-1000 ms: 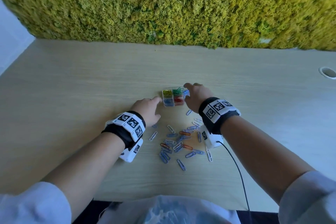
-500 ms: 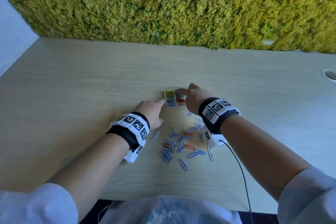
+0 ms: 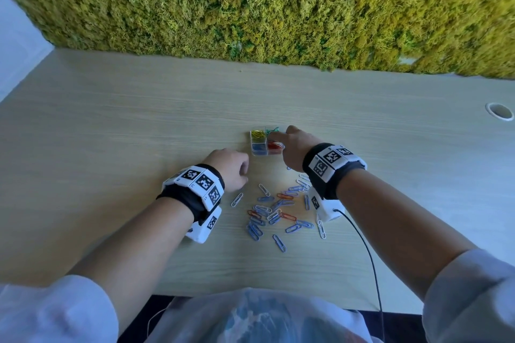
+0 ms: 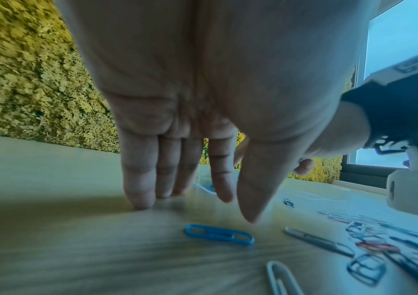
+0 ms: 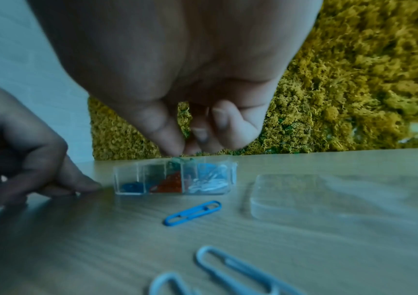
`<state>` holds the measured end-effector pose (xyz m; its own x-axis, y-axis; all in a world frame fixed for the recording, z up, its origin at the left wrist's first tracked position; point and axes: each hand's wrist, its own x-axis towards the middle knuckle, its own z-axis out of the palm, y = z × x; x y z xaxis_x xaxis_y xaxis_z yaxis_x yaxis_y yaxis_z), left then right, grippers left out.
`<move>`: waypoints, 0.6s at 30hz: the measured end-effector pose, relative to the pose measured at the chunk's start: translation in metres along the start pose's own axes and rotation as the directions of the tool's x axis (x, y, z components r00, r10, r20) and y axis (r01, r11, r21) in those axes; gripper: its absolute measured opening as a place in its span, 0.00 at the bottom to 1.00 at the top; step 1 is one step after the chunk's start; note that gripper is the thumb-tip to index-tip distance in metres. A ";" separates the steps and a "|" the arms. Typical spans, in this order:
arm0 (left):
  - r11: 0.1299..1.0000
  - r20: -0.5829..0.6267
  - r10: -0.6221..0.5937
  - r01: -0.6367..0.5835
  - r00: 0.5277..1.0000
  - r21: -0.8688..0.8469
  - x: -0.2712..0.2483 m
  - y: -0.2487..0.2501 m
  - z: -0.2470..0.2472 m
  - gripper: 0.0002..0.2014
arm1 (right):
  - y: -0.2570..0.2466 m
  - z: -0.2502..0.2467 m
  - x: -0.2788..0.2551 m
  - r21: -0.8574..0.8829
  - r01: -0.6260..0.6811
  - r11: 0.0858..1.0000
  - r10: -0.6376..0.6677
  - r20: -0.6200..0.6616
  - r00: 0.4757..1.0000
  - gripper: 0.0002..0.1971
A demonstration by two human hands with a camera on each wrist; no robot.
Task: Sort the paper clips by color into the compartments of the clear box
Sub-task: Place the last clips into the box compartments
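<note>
The clear box point(image 3: 257, 152) stands mid-table with yellow, green, blue and red clips in separate compartments; the right wrist view also shows white ones in the box point(image 5: 127, 175). My right hand point(image 3: 274, 136) hovers over it, thumb and forefinger pinching point(image 5: 184, 149) a green clip point(image 5: 176, 159) that sticks up from a far compartment. My left hand point(image 3: 245, 172) rests left of the box, straight fingertips point(image 4: 139, 201) on the table and holding nothing. A blue clip point(image 4: 219, 234) lies just under its thumb. The loose pile of clips point(image 3: 278, 211) lies between my wrists.
The box's clear lid point(image 5: 291, 195) lies flat to the right of the box. A single blue clip point(image 5: 192, 212) sits in front of the box. A moss wall point(image 3: 250, 3) backs the table, and a cable hole point(image 3: 500, 111) is at the far right.
My left hand has drawn back from the box's left side toward me. My right hand has shifted left, from the box's right edge to above its middle compartments.
</note>
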<state>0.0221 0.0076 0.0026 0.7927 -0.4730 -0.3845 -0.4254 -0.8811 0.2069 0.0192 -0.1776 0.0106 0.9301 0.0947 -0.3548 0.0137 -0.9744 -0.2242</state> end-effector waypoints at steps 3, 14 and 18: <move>0.999 -0.014 0.037 -0.037 0.999 -0.001 -0.001 0.000 0.005 0.06 | -0.001 0.000 -0.005 0.071 0.019 0.997 -0.010 -0.123 0.992 0.19; 0.999 0.123 0.032 -0.035 0.992 0.021 -0.008 0.001 0.009 0.08 | -0.046 0.032 -0.027 -0.262 0.015 0.965 0.008 0.087 0.996 0.19; 0.999 0.123 0.048 -0.047 0.991 -0.010 -0.010 -0.002 0.010 0.06 | -0.049 0.033 -0.034 -0.217 -0.007 0.976 0.019 0.049 0.999 0.19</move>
<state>0.0103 0.0139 -0.0030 0.7119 -0.5110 -0.4817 -0.4577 -0.8578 0.2336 -0.0251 -0.1265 0.0031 0.9110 0.0865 -0.4032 0.0861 -0.9961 -0.0192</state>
